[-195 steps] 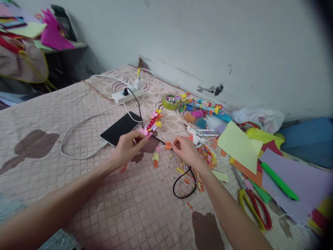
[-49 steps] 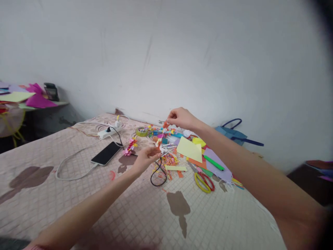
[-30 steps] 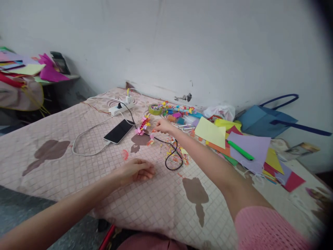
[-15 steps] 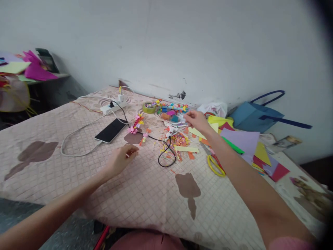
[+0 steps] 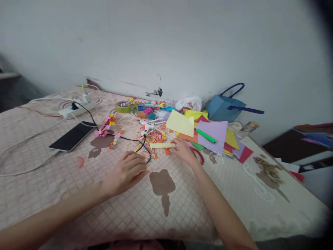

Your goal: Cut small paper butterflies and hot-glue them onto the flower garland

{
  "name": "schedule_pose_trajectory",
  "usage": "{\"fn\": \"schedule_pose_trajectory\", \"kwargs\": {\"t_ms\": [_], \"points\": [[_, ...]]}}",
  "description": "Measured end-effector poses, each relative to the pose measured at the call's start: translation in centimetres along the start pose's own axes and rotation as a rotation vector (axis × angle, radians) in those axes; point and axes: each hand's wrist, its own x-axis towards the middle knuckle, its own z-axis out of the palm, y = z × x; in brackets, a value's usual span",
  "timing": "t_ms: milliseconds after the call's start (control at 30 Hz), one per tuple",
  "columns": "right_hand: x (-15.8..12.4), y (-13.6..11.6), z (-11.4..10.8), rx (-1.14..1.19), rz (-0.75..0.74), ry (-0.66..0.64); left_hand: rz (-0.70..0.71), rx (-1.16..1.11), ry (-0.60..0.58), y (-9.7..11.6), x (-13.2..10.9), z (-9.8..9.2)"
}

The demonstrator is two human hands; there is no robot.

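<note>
My right hand (image 5: 181, 148) has its thumb and fingertips closed on the right end of a pale yellow paper strip (image 5: 162, 146). The strip lies across a heap of small paper scraps (image 5: 155, 137). My left hand (image 5: 127, 171) is low over the tablecloth, palm down, fingers loosely bent and holding nothing visible. A sliver of orange paper (image 5: 146, 172) is by its fingertips. A white glue gun (image 5: 147, 129) sits behind the scraps, its black cord (image 5: 142, 147) running near the left hand. Beside my right wrist show the red handles of scissors (image 5: 199, 155).
Coloured paper sheets (image 5: 213, 132), with a green cutter or pen (image 5: 206, 135) on top, lie at right before a blue bag (image 5: 225, 107). At left are a charging phone (image 5: 73, 136) and a power strip (image 5: 78, 108). Paper-flower pieces (image 5: 106, 125) and green tape (image 5: 123, 108) are behind.
My right hand has come back from the items near the wall to the yellow strip's end. My left hand has moved right, near the cord. The view has turned right.
</note>
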Motion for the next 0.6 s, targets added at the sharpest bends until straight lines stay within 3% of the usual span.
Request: {"fn": "schedule_pose_trajectory", "kwargs": {"t_ms": [167,467,600], "points": [[0.5,-0.6,2.1,-0.094,-0.073,-0.058,0.053,-0.106,-0.106,0.5,2.6,2.8],[-0.3,1.3,1.3,-0.114,-0.053,0.075,-0.053,-0.208,-0.015,0.4,3.7,4.2],[-0.3,1.5,1.7,-0.080,-0.114,0.048,-0.077,-0.249,0.005,0.2,3.2,4.5]]}}
